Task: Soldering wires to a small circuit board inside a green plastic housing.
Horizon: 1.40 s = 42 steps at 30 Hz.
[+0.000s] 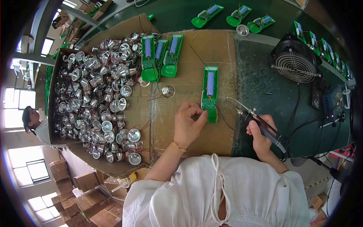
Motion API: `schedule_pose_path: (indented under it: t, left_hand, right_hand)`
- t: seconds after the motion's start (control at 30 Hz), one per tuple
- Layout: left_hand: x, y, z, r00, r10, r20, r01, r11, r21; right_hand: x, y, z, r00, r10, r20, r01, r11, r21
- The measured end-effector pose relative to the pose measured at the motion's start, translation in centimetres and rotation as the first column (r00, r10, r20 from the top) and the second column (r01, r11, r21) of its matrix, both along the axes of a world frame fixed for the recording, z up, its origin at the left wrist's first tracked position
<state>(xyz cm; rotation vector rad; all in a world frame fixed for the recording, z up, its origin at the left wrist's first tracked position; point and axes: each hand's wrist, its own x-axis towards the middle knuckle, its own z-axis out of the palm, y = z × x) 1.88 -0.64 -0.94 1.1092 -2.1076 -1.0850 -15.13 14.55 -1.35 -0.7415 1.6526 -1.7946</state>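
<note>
from the head view, i see the person's left hand (191, 123) over the lower left edge of a green housing (212, 115), its fingers curled inward and the thumb drawn close to them; i cannot tell whether they pinch anything. that housing lies on a worn cardboard sheet (227, 53) in front of the person, its long side running away from them, with a blue-violet cell (210, 83) in its upper part and a small circuit board (209, 104) below that. the right hand (261, 138), to the right of it, has its fingers closed round a dark soldering iron (259, 127), whose tip points up and left, apart from the housing. a thin metal tube (236, 102) runs along the iron, its bent end near the housing's right side. on the left stands an open cardboard box (109, 170) heaped with shiny reflectors (90, 100), and one loose reflector (170, 90) sits on the sheet between box and housing. three more housings (150, 73) lie close together beside the box. farther right, a black fan (295, 60) with a round wire guard stands on the dark green bench (253, 72).
</note>
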Motion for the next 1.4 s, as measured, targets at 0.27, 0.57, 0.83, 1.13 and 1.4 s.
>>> schedule_pose_path:
  t: [0.27,0.57,0.83,1.13,1.4]
  left_hand:
    - [0.2,-0.5,1.7,0.971,-0.082,0.227,0.033,0.977,0.211]
    - [-10.7,-17.2,4.3,0.96,0.015,0.279,0.067,0.957,-0.284]
    - [-16.3,-35.6,-0.6,0.692,0.341,0.637,0.132,0.807,-0.575]
    - [-29.3,-23.2,3.0,0.738,-0.115,0.665,0.425,0.845,-0.325]
    - [-29.8,-22.7,1.0,0.86,-0.191,0.474,0.285,0.949,-0.136]
  right_hand:
    - [-3.2,0.6,-0.9,0.993,-0.116,-0.008,0.116,0.993,0.002]
    - [-3.6,-0.3,-1.7,0.991,-0.117,0.062,0.108,0.985,0.133]
    - [-3.0,0.4,-4.1,0.982,-0.178,0.07,0.16,0.965,0.209]
    - [-3.4,0.6,-3.5,0.979,-0.202,-0.02,0.203,0.974,0.104]
    - [-3.4,-0.9,-2.8,0.977,-0.18,0.117,0.172,0.982,0.078]
